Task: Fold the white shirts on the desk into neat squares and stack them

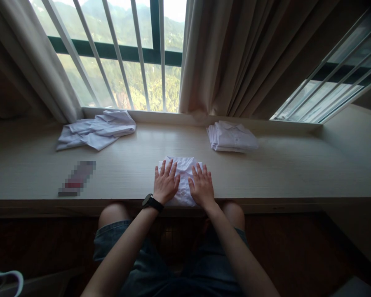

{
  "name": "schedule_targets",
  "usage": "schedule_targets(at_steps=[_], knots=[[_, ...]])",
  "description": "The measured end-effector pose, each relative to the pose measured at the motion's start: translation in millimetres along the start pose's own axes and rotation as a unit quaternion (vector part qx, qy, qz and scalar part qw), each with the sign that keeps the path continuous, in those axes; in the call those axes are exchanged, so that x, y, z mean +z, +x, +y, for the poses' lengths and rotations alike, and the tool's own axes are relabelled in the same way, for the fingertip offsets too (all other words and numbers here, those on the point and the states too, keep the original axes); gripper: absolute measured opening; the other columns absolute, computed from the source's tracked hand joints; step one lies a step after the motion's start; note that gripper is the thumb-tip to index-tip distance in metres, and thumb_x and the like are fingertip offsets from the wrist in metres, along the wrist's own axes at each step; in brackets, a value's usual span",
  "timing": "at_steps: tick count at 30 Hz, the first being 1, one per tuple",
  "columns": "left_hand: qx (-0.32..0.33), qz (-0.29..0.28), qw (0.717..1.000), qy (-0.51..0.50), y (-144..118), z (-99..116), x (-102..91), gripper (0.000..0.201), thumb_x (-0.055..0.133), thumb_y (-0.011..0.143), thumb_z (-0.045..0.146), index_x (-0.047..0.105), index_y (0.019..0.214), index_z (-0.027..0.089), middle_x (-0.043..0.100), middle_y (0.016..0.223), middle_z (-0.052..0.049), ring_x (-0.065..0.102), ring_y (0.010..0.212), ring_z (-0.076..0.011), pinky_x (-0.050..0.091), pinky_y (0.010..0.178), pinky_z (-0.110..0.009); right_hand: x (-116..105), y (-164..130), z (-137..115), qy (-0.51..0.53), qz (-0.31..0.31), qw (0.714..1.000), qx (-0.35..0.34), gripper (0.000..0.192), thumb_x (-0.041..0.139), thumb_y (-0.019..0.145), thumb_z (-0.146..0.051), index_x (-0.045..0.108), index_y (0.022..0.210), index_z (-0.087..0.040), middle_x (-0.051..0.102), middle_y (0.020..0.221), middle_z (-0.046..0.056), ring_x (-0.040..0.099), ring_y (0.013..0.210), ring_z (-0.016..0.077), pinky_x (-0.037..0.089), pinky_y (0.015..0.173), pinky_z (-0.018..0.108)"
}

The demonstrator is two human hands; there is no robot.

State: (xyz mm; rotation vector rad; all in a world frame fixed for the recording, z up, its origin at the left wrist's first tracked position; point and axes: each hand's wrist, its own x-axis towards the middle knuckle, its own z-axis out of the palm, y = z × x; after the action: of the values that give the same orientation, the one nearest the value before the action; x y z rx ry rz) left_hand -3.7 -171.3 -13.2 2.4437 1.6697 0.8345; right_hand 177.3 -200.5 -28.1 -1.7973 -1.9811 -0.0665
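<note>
Pressing both hands flat, fingers spread, I hold the left hand (166, 184) and right hand (202, 187) side by side on the folded white shirt (183, 170), collar toward the window, on the surface (281, 173).

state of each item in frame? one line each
folded white shirt: folded, flat at the desk's near edge, under both hands
left hand: open, palm down on it
right hand: open, palm down on it
shirt stack: folded, by the curtain
loose white shirt: unfolded, crumpled, far left
curtain: drawn aside
desk: bears all three
</note>
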Motion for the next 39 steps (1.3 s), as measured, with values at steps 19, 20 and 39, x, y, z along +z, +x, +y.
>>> schedule_targets(at_steps=[19, 20, 39], knots=[[-0.040, -0.110, 0.990, 0.073, -10, -18, 35.6, 0.060, 0.032, 0.100, 0.049, 0.041, 0.153, 0.020, 0.029, 0.163, -0.011, 0.020, 0.151, -0.0355, 0.015, 0.121, -0.058, 36, 4, 19, -0.034, -0.167, 0.985, -0.006, 0.064, 0.027, 0.102, -0.053, 0.026, 0.159, -0.023, 0.020, 0.165, 0.003, 0.017, 0.152, 0.0298, 0.015, 0.122, 0.055], [-0.039, -0.117, 0.990, 0.067, -10, -21, 34.9, 0.060, 0.031, 0.101, 0.049, 0.040, 0.154, 0.022, 0.029, 0.163, -0.010, 0.020, 0.152, -0.0346, 0.016, 0.121, -0.058, 34, 5, 20, -0.029, -0.176, 0.984, -0.004, 0.064, 0.026, 0.102, -0.054, 0.025, 0.159, -0.024, 0.020, 0.165, 0.003, 0.017, 0.153, 0.0294, 0.016, 0.122, 0.055], [-0.328, 0.136, 0.888, -0.291, -114, -35, -9.3, 0.046, 0.057, 0.089, 0.047, 0.059, 0.122, 0.016, 0.064, 0.119, -0.014, 0.063, 0.109, -0.0267, 0.051, 0.097, -0.044, 20, -117, 31, 0.461, 0.141, 0.806, 0.342, 0.054, 0.065, 0.084, -0.054, 0.059, 0.122, -0.017, 0.068, 0.116, 0.013, 0.064, 0.110, 0.0264, 0.051, 0.098, 0.043]])
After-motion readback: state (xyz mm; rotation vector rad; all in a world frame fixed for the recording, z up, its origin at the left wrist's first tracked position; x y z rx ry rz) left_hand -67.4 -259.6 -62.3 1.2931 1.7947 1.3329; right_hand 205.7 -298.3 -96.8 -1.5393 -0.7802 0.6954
